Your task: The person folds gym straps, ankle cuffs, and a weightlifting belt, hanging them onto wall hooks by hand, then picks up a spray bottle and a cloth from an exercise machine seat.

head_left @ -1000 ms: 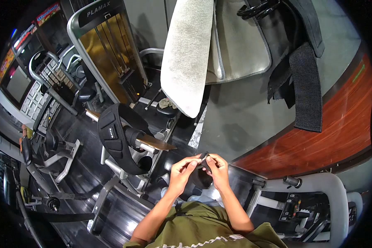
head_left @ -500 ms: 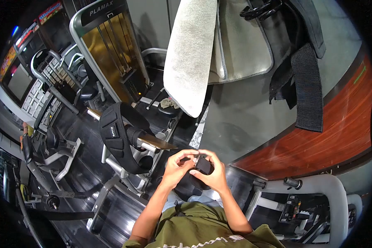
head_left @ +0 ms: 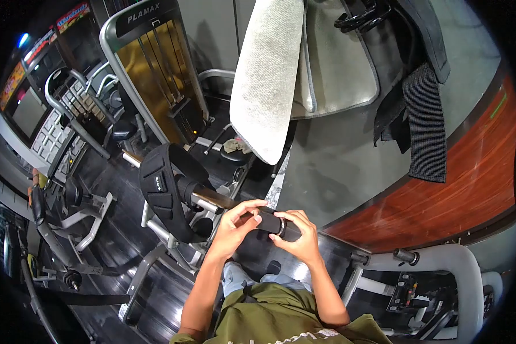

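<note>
A small black strap [head_left: 269,222] with a ring in it is stretched between both hands, low in the middle of the view. My left hand [head_left: 235,229] pinches its left end between thumb and fingers. The right end, close to the ring, is gripped by my right hand [head_left: 299,234], fingers curled around it. Just left of the hands, a black padded belt [head_left: 159,183] hangs over a bar of a gym machine.
Pale fabric pads [head_left: 266,80] and black webbing [head_left: 425,123] hang close at the top. A PLAMAX weight machine [head_left: 155,63] stands upper left. A red wooden panel [head_left: 430,200] curves along the right, above a grey machine frame [head_left: 453,258].
My hands have moved slightly apart. The black strap, earlier bunched between the fingers, is now stretched sideways with its ring showing. My left hand has shifted left.
</note>
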`<action>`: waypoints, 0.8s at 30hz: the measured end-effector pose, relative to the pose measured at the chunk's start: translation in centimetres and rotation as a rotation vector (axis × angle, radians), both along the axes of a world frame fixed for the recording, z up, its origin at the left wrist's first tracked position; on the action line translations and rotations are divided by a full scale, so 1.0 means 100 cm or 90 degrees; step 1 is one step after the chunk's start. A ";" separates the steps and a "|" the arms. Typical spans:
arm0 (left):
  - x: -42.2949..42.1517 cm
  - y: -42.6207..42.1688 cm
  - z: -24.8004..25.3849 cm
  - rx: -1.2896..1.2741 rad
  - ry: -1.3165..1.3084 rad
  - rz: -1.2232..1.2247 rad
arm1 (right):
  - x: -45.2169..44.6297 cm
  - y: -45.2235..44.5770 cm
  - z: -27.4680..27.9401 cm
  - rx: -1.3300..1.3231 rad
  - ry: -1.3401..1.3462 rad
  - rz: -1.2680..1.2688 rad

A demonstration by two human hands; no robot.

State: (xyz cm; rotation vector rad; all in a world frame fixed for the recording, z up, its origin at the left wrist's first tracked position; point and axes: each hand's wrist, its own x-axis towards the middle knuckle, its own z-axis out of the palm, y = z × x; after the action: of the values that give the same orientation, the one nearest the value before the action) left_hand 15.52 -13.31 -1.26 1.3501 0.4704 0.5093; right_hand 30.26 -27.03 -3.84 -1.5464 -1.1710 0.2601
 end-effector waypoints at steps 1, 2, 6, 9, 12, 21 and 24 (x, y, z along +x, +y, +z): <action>-0.002 -0.002 0.006 -0.061 -0.009 0.008 | 0.001 0.001 -0.002 0.003 0.003 0.007; -0.004 -0.002 0.009 -0.121 -0.018 0.015 | 0.002 0.001 -0.003 0.002 0.004 0.009; -0.007 0.007 0.009 -0.248 -0.148 0.083 | 0.007 0.002 -0.017 0.007 0.033 0.013; -0.010 0.017 0.016 -0.239 -0.193 0.113 | 0.012 0.002 -0.034 0.007 0.030 -0.010; -0.008 0.021 0.026 -0.236 -0.239 0.145 | 0.014 -0.001 -0.060 -0.016 -0.024 -0.043; 0.006 0.023 0.014 -0.278 -0.228 0.137 | 0.016 0.000 -0.112 -0.038 0.271 0.047; 0.004 0.027 0.012 -0.277 -0.223 0.146 | 0.018 -0.003 -0.117 -0.090 0.350 0.095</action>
State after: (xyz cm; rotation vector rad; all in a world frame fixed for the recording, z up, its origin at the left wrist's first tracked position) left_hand 15.89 -10.65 -0.05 0.7729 0.4182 0.7673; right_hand 32.02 -27.36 -15.56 -1.3822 -0.8404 0.8271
